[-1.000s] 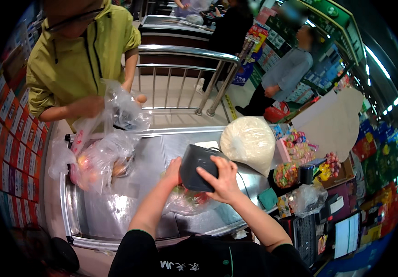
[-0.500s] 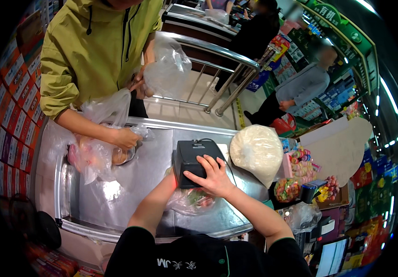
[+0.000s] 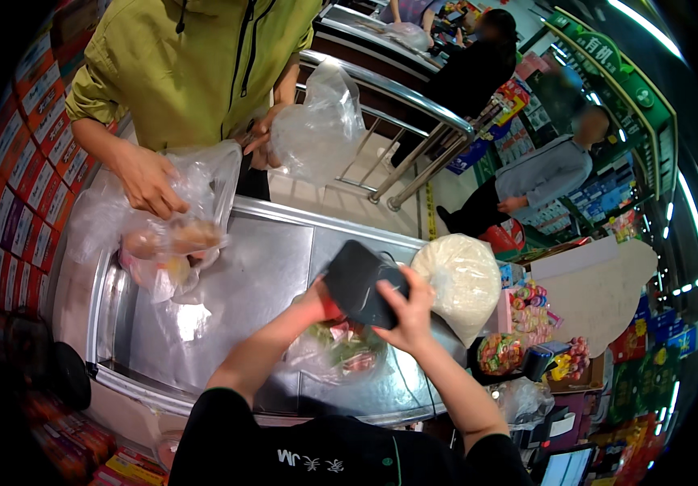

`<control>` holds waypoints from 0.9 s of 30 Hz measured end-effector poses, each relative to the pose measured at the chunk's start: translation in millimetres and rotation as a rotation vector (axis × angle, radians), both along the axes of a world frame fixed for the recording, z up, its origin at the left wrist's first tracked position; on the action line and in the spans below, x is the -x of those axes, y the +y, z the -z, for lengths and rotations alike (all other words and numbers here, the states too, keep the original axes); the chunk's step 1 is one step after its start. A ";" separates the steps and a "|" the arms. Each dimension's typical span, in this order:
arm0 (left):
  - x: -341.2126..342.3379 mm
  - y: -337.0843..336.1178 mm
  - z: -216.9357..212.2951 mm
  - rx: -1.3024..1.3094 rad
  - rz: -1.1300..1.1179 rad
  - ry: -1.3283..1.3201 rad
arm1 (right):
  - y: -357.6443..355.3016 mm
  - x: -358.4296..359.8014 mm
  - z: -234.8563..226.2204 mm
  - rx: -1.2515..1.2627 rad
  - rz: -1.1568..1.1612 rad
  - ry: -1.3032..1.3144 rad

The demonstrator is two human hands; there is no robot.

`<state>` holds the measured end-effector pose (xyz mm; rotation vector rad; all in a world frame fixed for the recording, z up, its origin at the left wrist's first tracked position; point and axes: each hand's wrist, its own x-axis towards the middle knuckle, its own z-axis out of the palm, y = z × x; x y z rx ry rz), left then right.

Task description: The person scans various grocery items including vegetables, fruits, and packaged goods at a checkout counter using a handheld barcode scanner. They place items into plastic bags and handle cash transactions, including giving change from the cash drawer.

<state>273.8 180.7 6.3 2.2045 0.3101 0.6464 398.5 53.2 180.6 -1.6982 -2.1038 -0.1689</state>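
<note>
A black box-shaped barcode scanner [image 3: 359, 283] with a cable is held tilted above the metal counter [image 3: 260, 267]. My right hand [image 3: 410, 312] grips its right side, thumb and fingers apart on the casing. At the scanner's left edge is my left hand [image 3: 318, 300], lit red; its fingers are hidden behind the scanner. Below both hands lies a clear plastic bag of green and red produce [image 3: 339, 350], slightly blurred. Right of the scanner stands a large clear bag of pale, grain-like contents [image 3: 458, 279].
Across the counter, a person in a yellow-green jacket [image 3: 203, 73] has a hand over clear bags of round produce [image 3: 163, 251]. Sweets [image 3: 529, 312] and a screen [image 3: 563, 468] stand at the right. A metal railing [image 3: 397, 93] runs behind. Another person [image 3: 543, 178] stands farther back.
The scanner has tipped and shifted right in my hands, uncovering more of the produce bag beneath. The person opposite has drawn a hand back and up from their bags.
</note>
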 end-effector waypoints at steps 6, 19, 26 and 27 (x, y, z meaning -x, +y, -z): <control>12.7 -108.4 -34.9 -0.314 -0.176 0.203 | -50.2 -28.6 -0.4 -0.064 0.419 0.241; -32.5 -123.7 -6.2 0.034 -0.084 0.058 | -31.1 12.8 62.4 -0.064 0.339 -0.042; -33.9 -122.6 -24.4 -0.012 -0.126 0.158 | -30.2 15.6 74.6 -0.091 0.307 -0.130; -36.0 -119.3 -25.2 -0.011 -0.121 0.156 | -30.8 11.6 68.1 -0.068 0.334 -0.054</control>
